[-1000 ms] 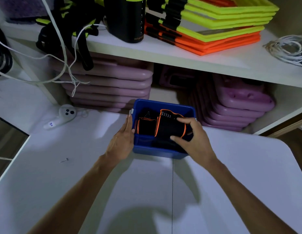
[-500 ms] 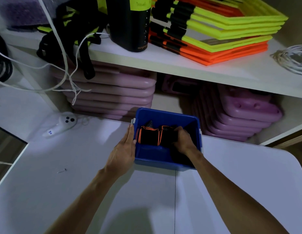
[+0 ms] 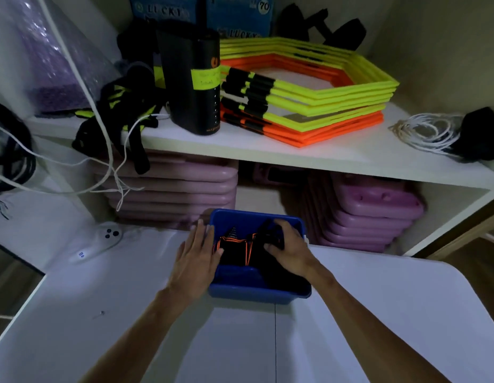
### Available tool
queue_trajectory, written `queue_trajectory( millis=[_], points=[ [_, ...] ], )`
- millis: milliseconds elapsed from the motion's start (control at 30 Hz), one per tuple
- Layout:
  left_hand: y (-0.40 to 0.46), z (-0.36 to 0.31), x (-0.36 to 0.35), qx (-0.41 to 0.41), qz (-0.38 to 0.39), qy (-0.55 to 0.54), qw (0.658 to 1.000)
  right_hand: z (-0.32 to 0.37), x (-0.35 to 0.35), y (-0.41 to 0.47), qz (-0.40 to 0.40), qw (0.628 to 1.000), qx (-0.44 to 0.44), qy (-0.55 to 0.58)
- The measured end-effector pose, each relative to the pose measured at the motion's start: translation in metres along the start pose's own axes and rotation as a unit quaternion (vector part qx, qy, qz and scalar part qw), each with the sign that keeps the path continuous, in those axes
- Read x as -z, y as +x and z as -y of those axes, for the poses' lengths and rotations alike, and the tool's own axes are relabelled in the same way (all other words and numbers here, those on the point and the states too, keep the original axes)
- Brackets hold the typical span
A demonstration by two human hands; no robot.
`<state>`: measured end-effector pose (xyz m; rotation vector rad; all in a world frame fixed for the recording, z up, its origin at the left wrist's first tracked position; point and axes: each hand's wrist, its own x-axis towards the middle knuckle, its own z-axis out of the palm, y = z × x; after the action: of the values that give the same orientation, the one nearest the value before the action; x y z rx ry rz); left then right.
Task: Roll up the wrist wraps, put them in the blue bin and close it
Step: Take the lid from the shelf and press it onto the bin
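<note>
Taking the blue bin [image 3: 257, 295] as my landmark, I worked across from its left. Well off to the bin's left, a white remote [image 3: 98, 241] lay on the white table [image 3: 378, 313], with loose white cords [image 3: 110, 167] hanging above it. Just beside the bin's left wall I had my left hand [image 3: 194, 258] laid flat, fingers straight and released, touching that wall and gripping nothing; I judged it was there to steady the bin.

Inside the bin sat the wrist wraps [image 3: 240, 248], black with orange edging, bunched toward the back and middle. On the bin's right half my right hand [image 3: 288, 244] reached in from above, fingers curled down over the right-hand black wrap. I read that as grasping or pressing it into place, though the fingertips were buried in dark fabric and I could not tell how firmly.

Behind the bin stood stacks of purple plastic cases [image 3: 373, 211] under a shelf, and on that shelf, above and right of the bin, lay yellow and orange hexagon frames [image 3: 309, 106].

My judgement: the step in hand was the packing, with the wraps in but not yet settled. Next would be to let go with the right hand and find a lid, which I could not see anywhere, then seat it squarely on the rim.
</note>
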<state>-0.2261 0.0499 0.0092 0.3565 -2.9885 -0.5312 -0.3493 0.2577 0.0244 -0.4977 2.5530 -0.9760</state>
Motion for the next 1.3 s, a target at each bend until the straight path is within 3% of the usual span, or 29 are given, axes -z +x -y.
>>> queue_trajectory(
  millis=[233,433,567,800,900,967,1100,1300],
  points=[
    [0.043,-0.082,0.088,-0.108,-0.074,0.028,0.991,0.051,0.097,-0.019,-0.094,0.990,0.098,-0.030],
    [0.072,-0.169,0.204,-0.169,-0.196,0.056,0.964,0.127,0.209,-0.056,-0.231,0.947,0.215,-0.055],
    [0.078,-0.227,0.298,-0.234,-0.296,0.053,0.924,0.186,0.296,-0.093,-0.368,0.879,0.291,-0.087],
    [0.083,-0.313,0.439,-0.313,-0.491,0.013,0.813,0.273,0.424,-0.164,-0.567,0.727,0.371,-0.106],
    [0.095,-0.336,0.479,-0.312,-0.514,-0.026,0.799,0.302,0.459,-0.175,-0.628,0.670,0.372,-0.135],
    [0.109,-0.349,0.499,-0.297,-0.504,-0.031,0.811,0.317,0.475,-0.171,-0.608,0.688,0.341,-0.202],
    [0.132,-0.368,0.526,-0.273,-0.481,0.027,0.833,0.324,0.493,-0.153,-0.482,0.775,0.281,-0.295],
    [0.153,-0.387,0.540,-0.263,-0.406,0.013,0.875,0.295,0.525,-0.143,-0.489,0.796,0.322,-0.155]
  ],
)
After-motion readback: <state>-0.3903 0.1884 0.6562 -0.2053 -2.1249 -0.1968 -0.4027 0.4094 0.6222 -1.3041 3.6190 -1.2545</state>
